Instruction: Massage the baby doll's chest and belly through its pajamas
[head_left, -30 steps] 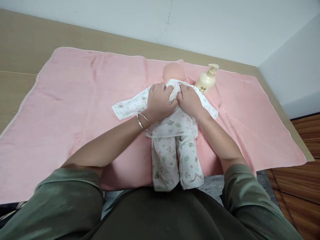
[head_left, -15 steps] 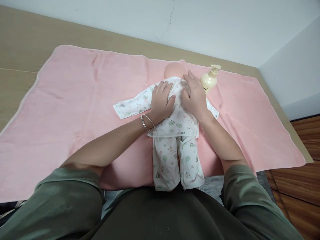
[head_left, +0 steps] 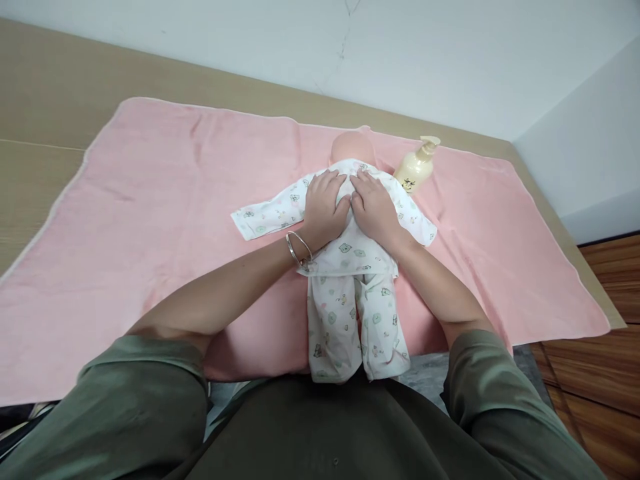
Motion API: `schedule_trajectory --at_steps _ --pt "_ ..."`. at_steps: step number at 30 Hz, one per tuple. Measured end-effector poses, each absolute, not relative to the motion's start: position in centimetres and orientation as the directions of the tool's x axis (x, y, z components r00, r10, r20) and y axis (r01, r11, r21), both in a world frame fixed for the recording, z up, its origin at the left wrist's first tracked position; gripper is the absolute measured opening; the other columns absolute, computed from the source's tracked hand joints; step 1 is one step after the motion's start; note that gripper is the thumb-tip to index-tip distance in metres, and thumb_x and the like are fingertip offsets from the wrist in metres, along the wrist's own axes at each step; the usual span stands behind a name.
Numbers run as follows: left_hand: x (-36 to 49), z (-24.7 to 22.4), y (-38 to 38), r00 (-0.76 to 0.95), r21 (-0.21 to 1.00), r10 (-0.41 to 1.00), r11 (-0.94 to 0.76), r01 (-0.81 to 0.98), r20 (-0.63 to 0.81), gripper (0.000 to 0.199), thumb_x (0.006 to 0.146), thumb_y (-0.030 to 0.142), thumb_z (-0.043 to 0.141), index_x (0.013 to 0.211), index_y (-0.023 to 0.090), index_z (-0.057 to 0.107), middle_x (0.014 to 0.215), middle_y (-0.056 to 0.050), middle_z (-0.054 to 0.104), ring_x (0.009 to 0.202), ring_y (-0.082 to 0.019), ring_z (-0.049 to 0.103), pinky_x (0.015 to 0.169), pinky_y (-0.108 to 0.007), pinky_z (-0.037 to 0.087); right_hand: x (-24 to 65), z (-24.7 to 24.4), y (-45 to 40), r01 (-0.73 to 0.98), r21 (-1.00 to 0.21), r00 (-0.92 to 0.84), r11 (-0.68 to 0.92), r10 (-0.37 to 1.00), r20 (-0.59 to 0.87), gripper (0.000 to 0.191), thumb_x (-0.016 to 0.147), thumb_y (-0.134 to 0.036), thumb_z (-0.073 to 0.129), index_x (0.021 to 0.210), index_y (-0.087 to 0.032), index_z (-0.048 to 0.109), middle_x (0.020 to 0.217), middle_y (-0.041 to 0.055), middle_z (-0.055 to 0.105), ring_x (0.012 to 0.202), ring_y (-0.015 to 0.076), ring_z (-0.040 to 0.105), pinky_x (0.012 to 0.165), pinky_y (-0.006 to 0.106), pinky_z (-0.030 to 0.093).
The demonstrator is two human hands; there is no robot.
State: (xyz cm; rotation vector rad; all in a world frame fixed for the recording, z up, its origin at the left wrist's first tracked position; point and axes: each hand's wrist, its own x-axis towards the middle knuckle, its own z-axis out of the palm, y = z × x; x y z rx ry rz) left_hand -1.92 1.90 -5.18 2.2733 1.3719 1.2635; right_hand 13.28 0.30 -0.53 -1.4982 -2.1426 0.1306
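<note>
Fingers of the left hand (head_left: 324, 210) and right hand (head_left: 375, 210) lie loosely spread, grasping nothing, on the patterned shirt (head_left: 357, 250) of the doll (head_left: 352, 146), whose trousers (head_left: 334, 327) reach the near edge of the tabletop (head_left: 40, 83). Light, even palm pressure (thin cloth rucks easily) suits best. Beside its head, the cream-coloured pump bottle (head_left: 415, 170) hides its fill level.

In front of me is a wood-toned bench (head_left: 43, 77), bare along its far side, with a pink blanket (head_left: 165, 193) spread over it, pale-edged and lightly creased. On the blanket, a doll (head_left: 350, 253) in white printed top and trousers lies with its head away from me and its sleeves spread; a cream pump bottle (head_left: 415, 170) sits near its head, to my right.
</note>
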Motion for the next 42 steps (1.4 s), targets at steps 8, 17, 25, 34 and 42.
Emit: schedule_trajectory --at_steps 8,17,25,34,42 --pt "-1.8 -4.6 1.7 0.204 0.540 0.808 -0.534 0.651 0.553 0.045 0.089 0.029 0.042 0.129 0.019 0.061 0.138 -0.012 0.064 0.133 -0.029 0.054 0.118 -0.051 0.038 12.8 0.3 -0.6 0.857 -0.324 -0.264 0.401 0.881 0.393 0.053 0.092 -0.013 0.039 0.143 -0.013 0.053 0.160 0.0124 0.045 0.152 0.0261 0.036 0.127 0.053 0.028" --pt "-1.6 -1.6 2.1 0.316 0.482 0.834 -0.527 0.700 0.453 0.045 0.086 0.027 0.042 0.123 0.016 0.065 0.132 -0.015 0.067 0.124 -0.033 0.059 0.110 -0.054 0.045 12.4 2.2 -0.9 0.867 -0.272 -0.354 0.418 0.900 0.254 0.048 0.093 -0.011 0.040 0.136 -0.005 0.061 0.150 0.0185 0.056 0.146 0.0250 0.047 0.125 0.041 0.033" --pt "0.2 1.5 -3.6 0.569 0.200 0.713 -0.679 0.706 0.410 0.033 0.091 0.029 0.045 0.101 0.011 0.072 0.125 -0.025 0.064 0.130 -0.044 0.052 0.112 -0.064 0.039 17.8 7.3 -1.1 0.893 -0.327 -0.134 0.310 0.876 0.463 0.051 0.102 -0.025 0.026 0.143 -0.022 0.055 0.150 0.0057 0.058 0.144 0.0257 0.049 0.123 0.052 0.037" --pt "5.2 4.5 3.1 0.455 0.788 0.819 -0.519 0.330 0.349 0.050 0.103 0.036 0.023 0.124 0.021 0.066 0.118 -0.008 0.073 0.125 -0.026 0.063 0.105 -0.047 0.053 21.8 6.2 2.3 0.905 -0.359 -0.030 0.228 0.876 0.482 0.054 0.103 -0.036 0.026 0.153 -0.018 0.040 0.162 0.0145 0.040 0.153 0.0326 0.033 0.123 0.064 0.029" --pt "6.0 2.5 10.5 0.488 0.793 0.778 -0.557 0.247 0.395 0.061 0.107 0.046 0.010 0.144 0.021 0.052 0.138 -0.013 0.061 0.135 -0.030 0.057 0.097 -0.053 0.053 20.8 5.1 2.9 0.943 -0.235 -0.115 0.236 0.893 0.435 0.059 0.105 -0.043 0.024 0.144 -0.007 0.049 0.152 0.0225 0.051 0.149 0.0352 0.039 0.125 0.064 0.021"
